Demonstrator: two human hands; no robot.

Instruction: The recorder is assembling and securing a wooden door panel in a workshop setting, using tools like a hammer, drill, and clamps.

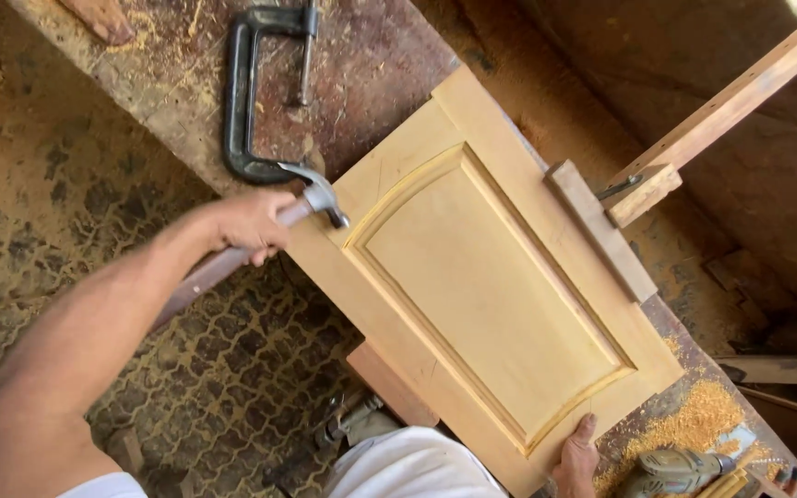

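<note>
A light wooden cabinet door (491, 277) with a raised centre panel lies at a slant across a worn workbench (371, 55). My left hand (249, 226) grips a claw hammer (317, 198) by its handle, and the steel head rests at the door's upper left corner. My right hand (578, 456) holds the door's lower edge, thumb on top of the frame. A small wood block (601, 231) lies against the door's right edge.
A black C-clamp (255, 92) lies on the bench above the hammer. A long wooden bar (740, 101) slants in from the upper right to the block. A power drill (680, 472) and sawdust (703, 415) sit at the lower right. Patterned floor (214, 369) lies below left.
</note>
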